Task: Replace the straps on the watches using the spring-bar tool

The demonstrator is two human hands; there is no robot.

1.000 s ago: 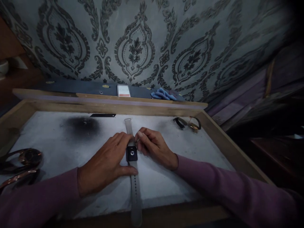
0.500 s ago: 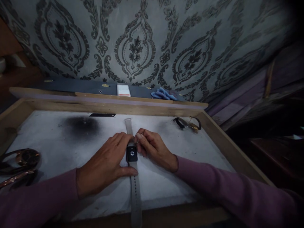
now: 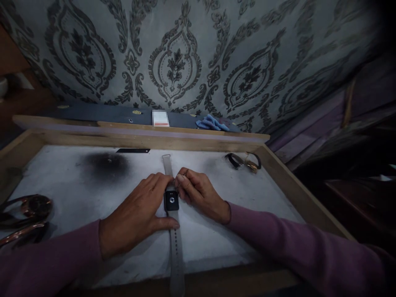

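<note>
A smartwatch (image 3: 172, 201) lies back side up on the white board, its round sensor showing. Its grey strap (image 3: 177, 251) stretches toward me, punched with a row of holes, and the buckle part (image 3: 167, 163) points away. My left hand (image 3: 139, 210) holds the watch from the left, with fingertips at the upper strap joint and thumb across the lower strap. Against the upper right corner of the case, my right hand (image 3: 199, 192) is closed in a pinch. Whatever sits between its fingertips is too small or hidden to make out.
Wooden rims (image 3: 154, 138) border the board. Several watches (image 3: 36, 206) lie at the left, and two more watches (image 3: 244, 161) at the back right. A dark blade-like strip (image 3: 133, 150) lies along the back rim. Behind it are a blue cloth (image 3: 212, 123) and a small white box (image 3: 160, 118).
Both hands stay at the watch in nearly the same place. The right fingertips have shifted very slightly at the strap joint.
</note>
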